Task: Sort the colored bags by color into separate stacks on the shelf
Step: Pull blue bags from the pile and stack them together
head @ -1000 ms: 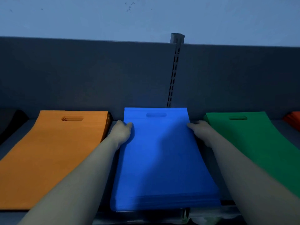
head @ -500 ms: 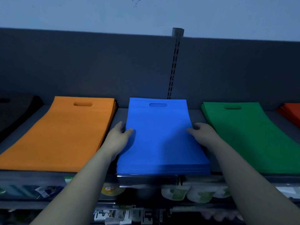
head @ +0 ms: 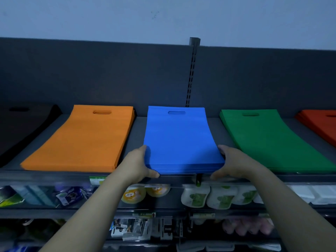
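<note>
In the centre of the frame the blue bag stack (head: 179,140) lies flat on the top shelf (head: 138,128). It sits between the orange bag stack (head: 85,140) on the left and the green bag stack (head: 269,140) on the right, apart from both. Our left hand (head: 137,165) and our right hand (head: 231,163) each grip one front corner of it, with the fingers along the side and the thumb curled at the front edge. A red bag stack (head: 321,122) shows at the far right and a black bag stack (head: 23,126) at the far left.

dim bluish light. a plain pale blue wall (head: 109,15) rises above a dark grey back panel (head: 91,73), split by a slotted grey metal upright (head: 192,70). the dark grey shelf (head: 139,131) sits over packaged goods (head: 220,199).
</note>
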{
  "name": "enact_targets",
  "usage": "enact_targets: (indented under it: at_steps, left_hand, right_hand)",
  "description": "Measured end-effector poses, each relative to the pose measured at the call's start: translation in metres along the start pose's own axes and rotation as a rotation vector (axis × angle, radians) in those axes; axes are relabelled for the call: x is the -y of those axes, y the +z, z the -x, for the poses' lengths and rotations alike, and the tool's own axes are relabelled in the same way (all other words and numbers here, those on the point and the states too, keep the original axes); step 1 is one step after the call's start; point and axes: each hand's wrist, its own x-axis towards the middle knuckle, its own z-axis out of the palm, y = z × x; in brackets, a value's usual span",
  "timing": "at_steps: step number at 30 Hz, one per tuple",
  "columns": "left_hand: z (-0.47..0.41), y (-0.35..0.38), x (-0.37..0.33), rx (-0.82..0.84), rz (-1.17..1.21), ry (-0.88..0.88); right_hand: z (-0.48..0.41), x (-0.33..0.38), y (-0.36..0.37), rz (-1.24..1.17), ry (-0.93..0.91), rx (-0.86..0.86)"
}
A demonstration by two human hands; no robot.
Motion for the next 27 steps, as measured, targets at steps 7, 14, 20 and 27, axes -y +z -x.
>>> enact_targets:
  at_steps: [7, 14, 20, 27]
  left_hand:
    - [-0.007, -0.005, 0.004, 0.002, -0.054, 0.043]
    - [-0.010, -0.010, 0.010, -0.021, 0.027, 0.028]
    - [-0.008, -0.009, 0.012, -0.030, 0.106, 0.004]
    - [-0.010, -0.004, 0.012, -0.045, 0.156, -0.040]
  right_hand:
    - [0.003, 0.007, -0.004, 0.020, 0.067, -0.100]
    - [0.006, 0.010, -0.003, -0.001, 0.085, -0.088]
    - [0.003, 0.010, -0.006, -0.013, 0.116, -0.049]
    - [-0.001, 0.010, -0.003, -0.058, 0.099, -0.069]
